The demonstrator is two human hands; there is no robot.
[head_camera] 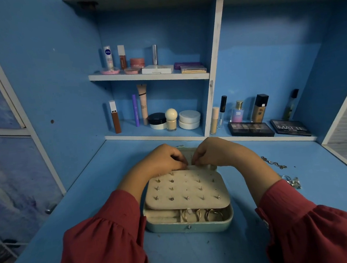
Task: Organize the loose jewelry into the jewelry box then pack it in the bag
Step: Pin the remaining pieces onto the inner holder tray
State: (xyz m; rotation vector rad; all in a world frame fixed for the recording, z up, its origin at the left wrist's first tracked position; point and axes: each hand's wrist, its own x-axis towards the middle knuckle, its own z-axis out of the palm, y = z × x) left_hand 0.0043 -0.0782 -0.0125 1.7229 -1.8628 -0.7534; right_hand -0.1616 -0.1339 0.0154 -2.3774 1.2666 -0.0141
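The pale green jewelry box (189,219) sits open mid-counter (90,200), its cream earring panel (186,189) tilted over the rings (202,214), likely so studs can be pushed through. The left hand (166,157) and right hand (208,152), fingers curled, pinch at the panel's far edge. What they hold is hidden; a loose chain (273,162) lies right, and no bag shows.

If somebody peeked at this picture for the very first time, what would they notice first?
First, the two hands, left hand and right hand, pinching at the far edge of a cream earring panel studded with posts. It lies over an open pale green jewelry box in the middle of the blue desk, with gold rings below. Loose silver chains wait at the right.
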